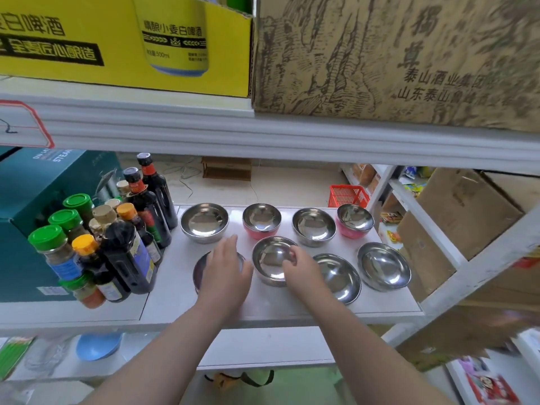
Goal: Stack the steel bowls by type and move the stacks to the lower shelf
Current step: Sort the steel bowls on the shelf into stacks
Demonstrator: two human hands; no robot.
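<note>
Head view: white shelf (292,311)
Left hand (225,270): flat, spread, palm down over a shallow bowl (198,273), gripping nothing
Right hand (301,268): fingers pinching the deep steel bowl's (270,258) near rim

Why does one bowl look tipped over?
The steel bowl in the front row leans toward the back because the right hand grips its rim, lifting that side. The other bowls sit flat; nothing looks spilled or broken.

Quantities on the white shelf board (292,308): six plain steel bowls (204,222), one apparently plain but largely hidden; two pink-sided steel bowls (261,220).
</note>
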